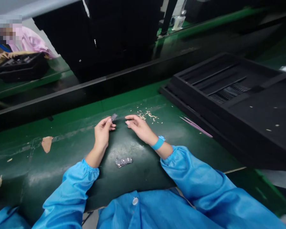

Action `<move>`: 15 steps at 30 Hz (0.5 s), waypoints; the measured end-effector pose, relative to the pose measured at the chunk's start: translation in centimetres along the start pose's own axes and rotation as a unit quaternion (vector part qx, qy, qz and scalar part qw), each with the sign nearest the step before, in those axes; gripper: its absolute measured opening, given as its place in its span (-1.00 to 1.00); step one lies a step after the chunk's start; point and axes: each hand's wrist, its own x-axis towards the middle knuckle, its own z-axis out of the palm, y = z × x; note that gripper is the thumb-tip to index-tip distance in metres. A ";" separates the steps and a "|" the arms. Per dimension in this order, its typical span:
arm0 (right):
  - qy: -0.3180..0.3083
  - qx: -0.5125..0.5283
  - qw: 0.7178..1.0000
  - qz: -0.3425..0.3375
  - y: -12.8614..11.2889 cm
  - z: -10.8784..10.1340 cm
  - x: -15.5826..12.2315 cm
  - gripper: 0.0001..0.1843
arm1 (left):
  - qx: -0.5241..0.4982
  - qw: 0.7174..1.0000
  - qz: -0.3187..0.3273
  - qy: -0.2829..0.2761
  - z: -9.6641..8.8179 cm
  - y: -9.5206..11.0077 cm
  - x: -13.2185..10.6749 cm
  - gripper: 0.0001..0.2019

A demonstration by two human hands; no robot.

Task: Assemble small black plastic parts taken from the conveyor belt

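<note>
My left hand point(103, 129) pinches a small grey flat part point(113, 117) between thumb and fingertips, just above the green bench mat. A few centimetres to the right, my right hand point(138, 125) rests on the mat with its fingers curled together; I cannot make out anything in them. A blue band point(158, 142) circles my right wrist. Between my forearms another small grey metal part point(123, 162) lies flat on the mat. Both arms wear blue sleeves.
Several pale scraps point(147, 115) are scattered beyond my right hand. Pink tweezers point(195, 126) lie to the right, beside stacked black trays point(231, 95). A dark rail point(90, 89) runs across behind. At far left another person in pink sits by a black tray point(22, 65).
</note>
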 end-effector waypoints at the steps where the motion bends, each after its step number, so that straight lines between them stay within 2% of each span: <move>1: -0.006 -0.043 0.999 -0.029 -0.1 0.4 -0.5 -0.55 | -0.013 1.000 -0.016 -0.015 0.5 0.0 -0.8 -0.56; 3: -0.018 -0.104 0.991 -0.081 -0.4 1.1 -1.3 -0.51 | -0.031 0.997 -0.049 -0.056 1.1 -0.2 -1.9 -0.56; 5: -0.029 -0.151 0.981 -0.121 -0.5 1.4 -1.7 -0.55 | -0.041 0.991 -0.074 -0.108 1.4 -0.6 -2.6 -0.55; 8: -0.051 -0.189 0.970 -0.146 -0.4 0.9 -1.6 -0.55 | -0.032 0.982 -0.076 -0.172 1.4 -1.1 -2.7 -0.54; 11: -0.055 -0.138 0.984 -0.097 -0.1 0.4 -1.3 -0.48 | 0.003 0.977 -0.057 -0.206 1.3 -1.3 -2.4 -0.55; 15: -0.029 -0.036 0.998 -0.031 0.1 0.6 -1.3 -0.55 | 0.008 0.979 -0.055 -0.195 1.6 -1.6 -2.6 -0.67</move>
